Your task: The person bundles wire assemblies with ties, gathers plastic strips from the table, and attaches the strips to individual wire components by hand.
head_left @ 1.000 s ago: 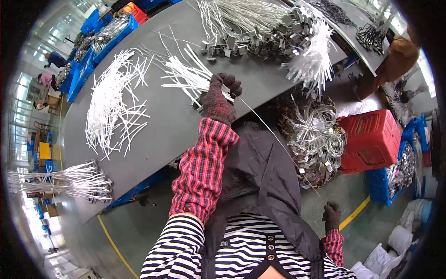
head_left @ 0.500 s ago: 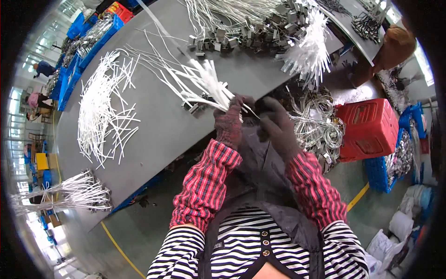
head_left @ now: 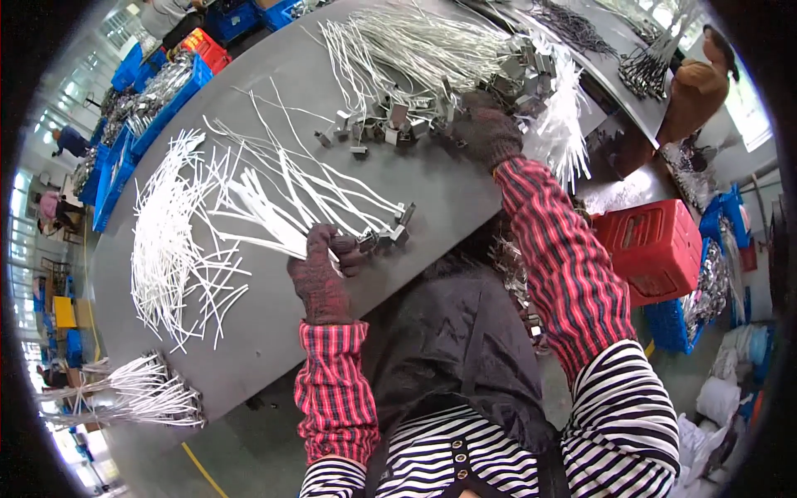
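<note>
My left hand (head_left: pixel 326 270), in a dark knitted glove, is closed round the ends of a bunch of thin white sleeves (head_left: pixel 274 217) near the table's front edge. Beside its fingers lie several white wires ending in small grey metal blocks (head_left: pixel 397 232). My right hand (head_left: pixel 488 131), gloved too, reaches across to a heap of similar small metal blocks (head_left: pixel 398 118) with long white wires (head_left: pixel 407 46) fanned out behind them. The fingers of this hand are mostly hidden against the dark blocks, so I cannot make out a hold.
Loose white sleeves (head_left: pixel 162 257) are spread on the grey table (head_left: pixel 241 328) at left. A tied wire bundle (head_left: pixel 158 386) lies at the near left corner. White translucent strips (head_left: pixel 566 124) hang at the right edge. A red crate (head_left: pixel 652 253) stands right; another person (head_left: pixel 701 91) is beyond.
My hands have parted: the left has moved left and down over the table with the white sleeves, while the right has gone forward to the metal blocks.
</note>
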`<act>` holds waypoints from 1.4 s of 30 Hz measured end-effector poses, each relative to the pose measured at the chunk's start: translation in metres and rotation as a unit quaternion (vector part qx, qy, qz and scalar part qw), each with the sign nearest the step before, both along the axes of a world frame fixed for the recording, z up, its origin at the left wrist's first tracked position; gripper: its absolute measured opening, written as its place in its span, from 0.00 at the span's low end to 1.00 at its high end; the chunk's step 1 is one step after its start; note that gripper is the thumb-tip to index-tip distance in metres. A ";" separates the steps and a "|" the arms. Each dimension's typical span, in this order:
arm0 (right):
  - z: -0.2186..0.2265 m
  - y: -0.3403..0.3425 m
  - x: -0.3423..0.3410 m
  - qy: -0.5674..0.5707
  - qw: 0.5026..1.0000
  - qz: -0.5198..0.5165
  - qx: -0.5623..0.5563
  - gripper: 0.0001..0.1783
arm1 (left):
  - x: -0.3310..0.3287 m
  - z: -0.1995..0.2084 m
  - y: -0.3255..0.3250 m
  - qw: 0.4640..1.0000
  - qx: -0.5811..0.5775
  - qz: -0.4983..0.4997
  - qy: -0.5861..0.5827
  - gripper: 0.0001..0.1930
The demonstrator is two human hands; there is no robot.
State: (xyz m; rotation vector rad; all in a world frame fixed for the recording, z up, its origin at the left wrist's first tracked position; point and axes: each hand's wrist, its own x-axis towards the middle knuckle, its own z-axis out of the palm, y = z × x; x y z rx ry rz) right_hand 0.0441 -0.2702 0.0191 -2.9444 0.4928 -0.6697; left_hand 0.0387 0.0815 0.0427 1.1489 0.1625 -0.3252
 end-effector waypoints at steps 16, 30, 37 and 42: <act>0.004 0.198 -0.231 -0.079 0.860 0.161 0.478 0.08 | -0.073 -0.030 -0.108 0.980 0.001 -0.106 0.167 0.14; -0.089 0.149 -0.561 -0.020 0.673 -0.342 0.655 0.06 | -0.024 -0.023 -0.077 0.967 -0.247 -0.031 0.051 0.14; -0.116 0.130 -0.609 -0.076 0.661 -0.352 0.658 0.09 | -0.019 0.000 -0.065 0.980 -0.195 0.011 0.043 0.13; -0.103 0.133 -0.608 -0.080 0.677 -0.343 0.646 0.09 | -0.013 0.002 -0.059 0.986 -0.161 0.024 0.037 0.12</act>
